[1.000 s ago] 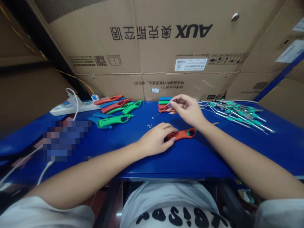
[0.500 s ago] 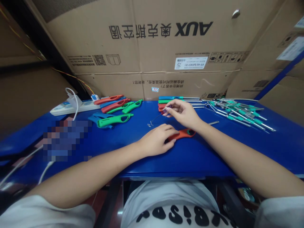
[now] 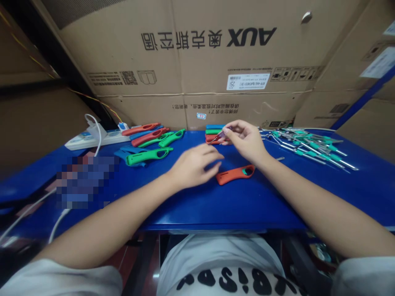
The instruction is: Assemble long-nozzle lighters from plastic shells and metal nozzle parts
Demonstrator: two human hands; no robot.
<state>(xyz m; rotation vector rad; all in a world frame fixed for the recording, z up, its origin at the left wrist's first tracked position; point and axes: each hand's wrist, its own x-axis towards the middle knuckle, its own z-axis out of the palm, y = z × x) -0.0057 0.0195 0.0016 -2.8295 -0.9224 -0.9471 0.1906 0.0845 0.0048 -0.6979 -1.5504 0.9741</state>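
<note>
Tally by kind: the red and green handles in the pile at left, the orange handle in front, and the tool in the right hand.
Red handles visible at left: 2
Green handles visible at left: 3
Orange handle: 1
Tool: 1
Total: 7

Dim corners, faint sheen on blue tabletop (image 3: 262,205); left hand (image 3: 194,166) slightly blurred; edges stretched.
</note>
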